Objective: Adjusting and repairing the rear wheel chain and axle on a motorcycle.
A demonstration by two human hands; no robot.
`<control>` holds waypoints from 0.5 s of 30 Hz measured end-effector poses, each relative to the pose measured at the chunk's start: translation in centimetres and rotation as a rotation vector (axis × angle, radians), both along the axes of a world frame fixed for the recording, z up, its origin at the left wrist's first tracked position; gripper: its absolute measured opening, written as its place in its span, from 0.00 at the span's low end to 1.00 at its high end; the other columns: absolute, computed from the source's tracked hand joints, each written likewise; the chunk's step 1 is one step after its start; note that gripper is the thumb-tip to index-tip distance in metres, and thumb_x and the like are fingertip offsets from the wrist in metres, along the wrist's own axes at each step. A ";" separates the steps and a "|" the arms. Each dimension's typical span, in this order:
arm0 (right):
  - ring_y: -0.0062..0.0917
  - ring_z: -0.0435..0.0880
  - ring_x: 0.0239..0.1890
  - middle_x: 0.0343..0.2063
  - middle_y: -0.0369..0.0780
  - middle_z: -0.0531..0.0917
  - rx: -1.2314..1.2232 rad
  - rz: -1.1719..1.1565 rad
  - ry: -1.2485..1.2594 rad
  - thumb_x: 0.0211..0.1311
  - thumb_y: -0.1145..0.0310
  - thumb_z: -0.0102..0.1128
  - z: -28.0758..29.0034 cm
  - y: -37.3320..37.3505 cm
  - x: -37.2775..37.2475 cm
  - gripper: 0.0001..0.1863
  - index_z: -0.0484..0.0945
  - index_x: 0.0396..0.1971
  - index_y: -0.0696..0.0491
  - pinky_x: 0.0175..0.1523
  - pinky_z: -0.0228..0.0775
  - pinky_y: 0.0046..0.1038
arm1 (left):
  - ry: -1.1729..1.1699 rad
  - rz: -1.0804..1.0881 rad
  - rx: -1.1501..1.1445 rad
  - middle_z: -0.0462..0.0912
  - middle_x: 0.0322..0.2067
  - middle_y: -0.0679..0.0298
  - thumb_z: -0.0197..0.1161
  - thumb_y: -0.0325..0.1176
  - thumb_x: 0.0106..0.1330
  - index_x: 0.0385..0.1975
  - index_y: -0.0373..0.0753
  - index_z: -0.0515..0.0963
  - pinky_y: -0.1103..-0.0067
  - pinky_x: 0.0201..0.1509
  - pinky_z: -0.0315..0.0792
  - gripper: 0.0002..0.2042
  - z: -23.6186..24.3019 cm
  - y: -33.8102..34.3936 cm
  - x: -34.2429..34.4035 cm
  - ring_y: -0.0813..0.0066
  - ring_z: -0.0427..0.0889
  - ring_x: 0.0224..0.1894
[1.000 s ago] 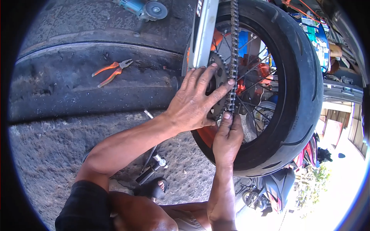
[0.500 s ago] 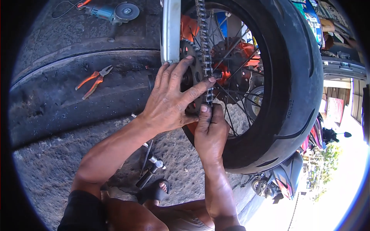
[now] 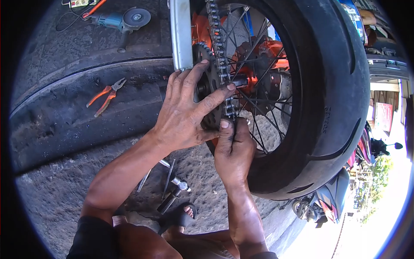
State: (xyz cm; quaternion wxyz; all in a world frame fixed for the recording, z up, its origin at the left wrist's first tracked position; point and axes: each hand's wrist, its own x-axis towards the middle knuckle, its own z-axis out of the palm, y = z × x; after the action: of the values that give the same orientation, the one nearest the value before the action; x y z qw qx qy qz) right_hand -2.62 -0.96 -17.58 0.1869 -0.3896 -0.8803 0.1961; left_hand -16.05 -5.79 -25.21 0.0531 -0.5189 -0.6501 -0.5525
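My 2 hands work close together at the low end of the chain (image 3: 217, 39), which runs down the right edge of the toothed wheel (image 3: 212, 80), with the spokes (image 3: 267, 101) behind it. My left hand (image 3: 179, 114) is spread over the toothed wheel, forefinger on the chain. My right hand (image 3: 235, 151) pinches just below, thumb against forefinger. My own fingers cover most of that pinch, so I can't tell whether it's a link or a loose end.

My fingertips are blackened, probably greasy, so the chain could slide out of the pinch and sag off the teeth. If the tyre (image 3: 327, 86) rolled even slightly, my left forefinger could get nipped between chain and teeth. Anything small I let go of might drop past the spokes and be hard to find on the rough ground (image 3: 56, 203).

If I needed the pliers (image 3: 107, 96), lying in from the lower edge of the dark ledge (image 3: 51, 134), I'd have to free 1 hand, and that could cost me the chain's position.
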 end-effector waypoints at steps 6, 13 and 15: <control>0.52 0.82 0.33 0.29 0.51 0.81 -0.011 0.019 0.030 0.71 0.64 0.55 -0.4 0.0 0.6 0.12 0.75 0.39 0.58 0.37 0.71 0.44 | 0.025 0.013 0.018 0.53 0.69 0.39 0.82 0.49 0.37 0.64 0.56 0.71 0.45 0.67 0.56 0.46 -0.1 0.2 0.1 0.33 0.58 0.67; 0.41 0.80 0.29 0.26 0.49 0.80 0.021 0.028 0.084 0.73 0.61 0.53 -1.4 -0.1 1.1 0.14 0.74 0.38 0.59 0.34 0.70 0.39 | 0.106 0.004 0.067 0.52 0.69 0.38 0.76 0.54 0.46 0.64 0.57 0.71 0.43 0.67 0.55 0.41 -1.2 0.6 0.2 0.31 0.58 0.66; 0.52 0.83 0.35 0.30 0.53 0.82 -0.005 0.001 0.089 0.71 0.63 0.55 -1.4 -0.3 1.2 0.12 0.75 0.40 0.58 0.37 0.72 0.45 | 0.130 0.003 0.122 0.52 0.70 0.38 0.76 0.54 0.47 0.65 0.57 0.70 0.43 0.68 0.55 0.41 -1.3 0.7 0.4 0.31 0.57 0.68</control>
State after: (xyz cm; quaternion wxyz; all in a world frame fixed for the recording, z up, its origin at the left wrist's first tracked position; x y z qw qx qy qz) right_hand -1.46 -1.29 -18.96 0.2248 -0.3803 -0.8709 0.2155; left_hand -15.70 -5.11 -26.53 0.1272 -0.5486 -0.6112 -0.5561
